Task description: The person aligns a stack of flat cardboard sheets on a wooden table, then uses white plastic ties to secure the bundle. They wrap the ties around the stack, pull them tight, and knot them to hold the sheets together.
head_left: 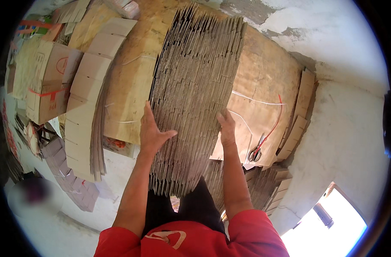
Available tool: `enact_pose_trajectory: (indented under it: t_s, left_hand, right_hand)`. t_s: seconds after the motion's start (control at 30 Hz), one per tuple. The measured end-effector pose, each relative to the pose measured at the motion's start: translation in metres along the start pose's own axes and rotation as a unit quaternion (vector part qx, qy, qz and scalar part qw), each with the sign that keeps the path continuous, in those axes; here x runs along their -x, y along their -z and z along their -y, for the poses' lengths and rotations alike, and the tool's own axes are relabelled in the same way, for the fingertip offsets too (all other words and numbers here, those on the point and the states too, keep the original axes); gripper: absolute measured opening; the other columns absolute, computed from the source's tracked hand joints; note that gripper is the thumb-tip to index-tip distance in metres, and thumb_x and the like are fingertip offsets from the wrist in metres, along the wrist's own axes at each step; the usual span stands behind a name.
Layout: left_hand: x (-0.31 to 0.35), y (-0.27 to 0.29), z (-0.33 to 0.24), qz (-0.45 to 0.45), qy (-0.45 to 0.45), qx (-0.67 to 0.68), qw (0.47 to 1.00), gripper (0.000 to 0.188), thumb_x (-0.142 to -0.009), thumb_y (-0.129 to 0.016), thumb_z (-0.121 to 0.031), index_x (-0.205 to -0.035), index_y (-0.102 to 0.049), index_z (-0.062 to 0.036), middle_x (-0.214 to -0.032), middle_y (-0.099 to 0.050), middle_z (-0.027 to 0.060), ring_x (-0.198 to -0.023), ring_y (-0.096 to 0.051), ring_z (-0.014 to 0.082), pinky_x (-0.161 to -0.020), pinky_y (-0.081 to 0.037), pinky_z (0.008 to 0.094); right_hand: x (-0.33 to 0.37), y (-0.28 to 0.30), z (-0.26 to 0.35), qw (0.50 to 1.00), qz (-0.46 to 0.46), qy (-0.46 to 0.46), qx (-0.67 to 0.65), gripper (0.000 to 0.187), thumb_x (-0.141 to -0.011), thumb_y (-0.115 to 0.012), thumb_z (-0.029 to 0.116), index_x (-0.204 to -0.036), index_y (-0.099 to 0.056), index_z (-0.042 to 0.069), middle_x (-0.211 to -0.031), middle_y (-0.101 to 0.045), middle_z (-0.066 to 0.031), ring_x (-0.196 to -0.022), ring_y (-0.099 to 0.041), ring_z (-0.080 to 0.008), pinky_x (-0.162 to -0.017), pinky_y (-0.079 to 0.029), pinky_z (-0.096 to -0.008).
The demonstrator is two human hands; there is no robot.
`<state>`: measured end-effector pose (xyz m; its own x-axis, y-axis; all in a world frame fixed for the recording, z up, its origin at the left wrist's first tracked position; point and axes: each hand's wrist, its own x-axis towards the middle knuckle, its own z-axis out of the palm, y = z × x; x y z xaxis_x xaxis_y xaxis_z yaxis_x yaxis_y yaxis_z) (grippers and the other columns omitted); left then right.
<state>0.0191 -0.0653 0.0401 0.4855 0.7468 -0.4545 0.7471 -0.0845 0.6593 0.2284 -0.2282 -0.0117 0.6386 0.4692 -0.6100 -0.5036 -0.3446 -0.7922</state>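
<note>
Cardboard stack, between left hand, right hand

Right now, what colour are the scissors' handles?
The scissors have grey handles, next to a red strap; the head view shows them best.

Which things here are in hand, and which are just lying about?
In hand:
- cardboard sheet stack, pressed between left hand and right hand

Lying about:
- scissors
- red cord
- folded box blanks
- strapped cartons
</note>
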Motion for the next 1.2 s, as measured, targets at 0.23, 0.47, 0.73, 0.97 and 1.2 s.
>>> enact_pose_trajectory:
  t_s: [0.23,0.47,0.73,0.97,1.2]
  left_hand:
    - [-0.011,-0.001,-0.003,-0.007,0.032,0.182,0.983,0.113,-0.065,-0.081,-0.024,-0.147,-0.006,-0.0033,-0.144,-0.032,0.0199,-0.133,-0.029,0.0323,-0.109,-0.025,0.0420]
    - [-0.057,-0.011,0.106,0.023,0.055,0.374,0.926,0.059,-0.095,-0.045,-0.038,-0.143,-0.034,-0.0054,-0.141,-0.040,0.0081,-0.131,-0.033,0.0195,-0.109,-0.024,0.0347]
    - [-0.049,-0.035,0.088,0.047,0.198,0.440,0.875,0.065,-0.094,-0.041,-0.050,-0.141,-0.038,-0.0048,-0.141,-0.042,0.0089,-0.125,-0.041,0.0209,-0.105,-0.030,0.0311]
    - [-0.026,-0.013,0.088,0.071,0.149,0.387,0.907,0.074,-0.091,-0.041,-0.058,-0.140,-0.037,-0.0021,-0.140,-0.042,0.0118,-0.126,-0.040,0.0224,-0.105,-0.030,0.0324]
    - [-0.152,0.010,-0.052,0.044,-0.069,0.443,0.893,0.090,-0.087,-0.042,-0.064,-0.147,-0.015,-0.0029,-0.152,-0.020,0.0147,-0.139,-0.021,0.0218,-0.112,-0.018,0.0331]
  right_hand:
    - [-0.001,-0.032,-0.015,0.995,0.045,0.062,0.067,0.062,-0.088,-0.061,0.015,-0.141,-0.031,0.004,-0.120,-0.058,-0.0131,-0.108,-0.056,-0.0221,-0.092,-0.044,-0.0323]
    - [-0.022,-0.012,-0.047,0.939,0.056,-0.114,-0.319,0.057,-0.096,-0.039,0.048,-0.132,-0.044,0.005,-0.117,-0.059,-0.0120,-0.103,-0.058,-0.0242,-0.090,-0.047,-0.0349]
    - [-0.018,-0.030,-0.072,0.945,0.006,-0.134,-0.299,0.047,-0.095,-0.040,0.047,-0.111,-0.056,0.006,-0.096,-0.062,-0.0075,-0.082,-0.061,-0.0206,-0.070,-0.052,-0.0345]
    - [0.041,-0.026,-0.066,0.920,-0.024,-0.149,-0.361,0.042,-0.095,-0.039,0.040,-0.111,-0.055,0.005,-0.094,-0.061,-0.0064,-0.083,-0.060,-0.0203,-0.072,-0.051,-0.0329]
    - [-0.107,-0.019,0.046,0.959,0.107,0.020,-0.261,0.060,-0.095,-0.040,0.047,-0.135,-0.040,0.002,-0.123,-0.054,-0.0105,-0.109,-0.053,-0.0225,-0.094,-0.044,-0.0359]
